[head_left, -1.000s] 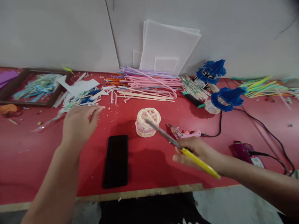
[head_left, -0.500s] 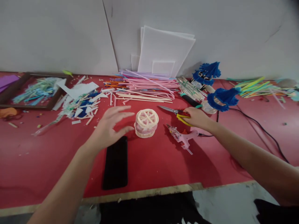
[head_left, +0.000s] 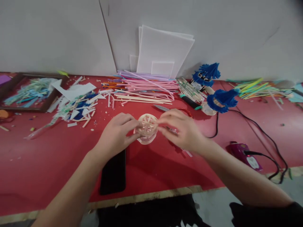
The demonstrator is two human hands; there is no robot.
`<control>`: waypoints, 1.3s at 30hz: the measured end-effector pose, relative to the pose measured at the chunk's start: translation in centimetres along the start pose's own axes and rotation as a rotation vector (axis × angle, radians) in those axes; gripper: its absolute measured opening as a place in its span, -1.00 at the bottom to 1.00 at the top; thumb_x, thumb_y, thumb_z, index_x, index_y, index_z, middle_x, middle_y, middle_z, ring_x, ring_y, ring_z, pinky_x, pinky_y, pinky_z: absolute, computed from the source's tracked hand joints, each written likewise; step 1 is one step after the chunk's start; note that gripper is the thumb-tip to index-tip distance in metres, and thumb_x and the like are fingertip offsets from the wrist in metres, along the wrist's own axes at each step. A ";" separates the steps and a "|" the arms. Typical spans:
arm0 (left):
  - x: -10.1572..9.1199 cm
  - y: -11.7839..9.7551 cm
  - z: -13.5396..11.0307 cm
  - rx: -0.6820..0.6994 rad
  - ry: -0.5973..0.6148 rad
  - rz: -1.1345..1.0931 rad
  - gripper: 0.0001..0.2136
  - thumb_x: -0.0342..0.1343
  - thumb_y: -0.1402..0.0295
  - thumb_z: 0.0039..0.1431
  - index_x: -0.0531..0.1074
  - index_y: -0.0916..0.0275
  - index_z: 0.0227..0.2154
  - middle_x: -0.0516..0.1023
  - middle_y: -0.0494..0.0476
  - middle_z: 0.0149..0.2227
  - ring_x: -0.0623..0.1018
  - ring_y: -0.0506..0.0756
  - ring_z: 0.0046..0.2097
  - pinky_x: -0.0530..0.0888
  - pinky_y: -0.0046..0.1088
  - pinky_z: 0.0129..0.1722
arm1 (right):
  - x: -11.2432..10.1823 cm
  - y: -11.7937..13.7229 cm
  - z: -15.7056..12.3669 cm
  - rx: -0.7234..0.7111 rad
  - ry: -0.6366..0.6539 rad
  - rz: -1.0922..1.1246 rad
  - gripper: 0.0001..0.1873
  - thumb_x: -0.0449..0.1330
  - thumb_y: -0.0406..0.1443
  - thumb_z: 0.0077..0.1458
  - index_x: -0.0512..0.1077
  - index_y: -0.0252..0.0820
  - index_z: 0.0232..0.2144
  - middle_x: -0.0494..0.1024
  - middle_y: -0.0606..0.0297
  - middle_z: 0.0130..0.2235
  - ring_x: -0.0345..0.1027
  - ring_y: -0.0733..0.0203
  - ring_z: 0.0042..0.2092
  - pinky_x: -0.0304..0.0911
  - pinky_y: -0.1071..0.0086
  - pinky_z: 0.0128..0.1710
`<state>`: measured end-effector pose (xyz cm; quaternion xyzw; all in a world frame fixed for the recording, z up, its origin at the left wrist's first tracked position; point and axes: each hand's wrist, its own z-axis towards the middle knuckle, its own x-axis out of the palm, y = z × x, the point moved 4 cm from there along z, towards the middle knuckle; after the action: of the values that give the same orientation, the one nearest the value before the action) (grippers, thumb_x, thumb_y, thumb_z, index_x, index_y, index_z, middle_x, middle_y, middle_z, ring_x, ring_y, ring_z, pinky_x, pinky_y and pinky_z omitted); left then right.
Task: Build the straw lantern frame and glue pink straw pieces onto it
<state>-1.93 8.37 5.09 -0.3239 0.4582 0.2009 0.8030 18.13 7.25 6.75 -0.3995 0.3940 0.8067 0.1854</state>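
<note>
A small round cream-and-pink wheel-shaped piece made of straws (head_left: 147, 127) sits on the red table (head_left: 47, 164). My left hand (head_left: 117, 134) grips its left side with closed fingers. My right hand (head_left: 181, 127) pinches its right side. Scissors (head_left: 169, 109) with a red-and-yellow handle lie on the table just behind my right hand, released. A black phone (head_left: 113, 175) lies flat under my left wrist.
Pink, purple and cream straws (head_left: 144, 88) are piled at the back, below white sheets (head_left: 163, 52) leaning on the wall. Cut scraps (head_left: 75, 105) lie left, blue tassels (head_left: 219, 96) and green straws (head_left: 255, 86) right. A purple device (head_left: 246, 154) with a black cable sits near the front edge.
My right hand laid the scissors down behind the wheel piece and moved to it. My left hand came in from the left. Both now hold the piece.
</note>
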 end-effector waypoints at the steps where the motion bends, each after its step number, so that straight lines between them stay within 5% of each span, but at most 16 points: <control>1: 0.0 -0.3 -0.2 -0.002 -0.012 0.034 -0.92 0.14 0.37 0.19 0.49 0.23 -0.28 0.50 0.12 -0.34 0.44 0.11 -0.28 0.39 -0.36 -0.25 | 0.4 1.2 -0.1 -0.046 -0.023 0.041 -0.83 0.12 -0.30 0.20 0.49 -0.14 -0.19 0.54 0.16 -0.19 0.41 0.13 -0.13 0.32 0.23 -0.11; 7: -0.1 -2.0 -1.5 -0.025 -0.052 0.034 -0.93 0.10 0.41 0.21 0.47 0.23 -0.33 0.44 0.08 -0.41 0.40 0.09 -0.35 0.36 -0.37 -0.31 | 2.1 2.4 -0.7 0.010 -0.082 0.150 -0.91 0.19 -0.31 0.17 0.51 -0.14 -0.29 0.48 0.15 -0.15 0.36 0.10 -0.07 0.31 0.14 -0.06; 17: -0.4 -2.9 -1.4 -0.108 0.042 -0.100 -0.94 0.14 0.38 0.20 0.46 0.23 -0.30 0.40 0.07 -0.34 0.39 0.10 -0.29 0.33 -0.32 -0.24 | 1.7 1.8 0.7 0.044 0.130 0.204 -0.92 0.25 -0.36 0.10 0.57 -0.14 -0.37 0.41 0.15 -0.08 0.26 0.06 0.01 0.23 0.07 0.05; 39: 0.3 -3.5 -1.7 -0.038 -0.035 0.097 -0.93 0.12 0.48 0.14 0.45 0.30 -0.44 0.43 0.18 -0.39 0.35 0.16 -0.34 0.34 -0.28 -0.33 | 0.9 3.5 3.1 -0.281 0.455 -0.010 -0.79 0.09 -0.37 0.25 0.49 -0.22 -0.40 0.43 0.12 -0.07 0.11 0.06 0.07 0.15 0.14 0.07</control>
<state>-0.68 4.67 5.35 -0.3130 0.4552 0.2541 0.7939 13.86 7.47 8.87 -0.5944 0.3077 0.7420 0.0387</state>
